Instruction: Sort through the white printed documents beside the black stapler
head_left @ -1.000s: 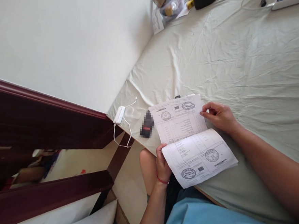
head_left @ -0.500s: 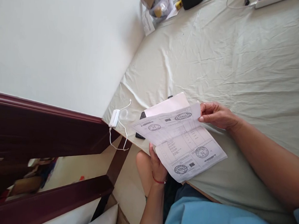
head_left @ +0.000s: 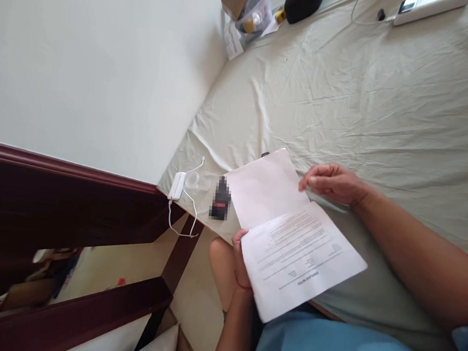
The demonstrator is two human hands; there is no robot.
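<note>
Papers [head_left: 300,263], running far-left to near-right, are gripped at left edge by left hand [head_left: 241,259]; right hand [head_left: 332,183], half-curled, seemingly empty, is held just right of them.

light blue shirt [head_left: 326,345], looks plain tbh, short R sleeve [head_left: 467,344]. thin red bracelet [head_left: 243,286] at wrist of L hand [head_left: 241,264]. dark bottoms [head_left: 256,321] mostly hidden, can't ID type.

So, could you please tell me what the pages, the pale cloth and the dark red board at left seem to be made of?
Pages: matt white paper, judging by thin edges and print.
Cloth: dull woven fabric, perhaps cotton, given its soft creases.
Board: probably wood, varnished or painted, from the sheen along its moulded edge; no grain shows clearly.
</note>
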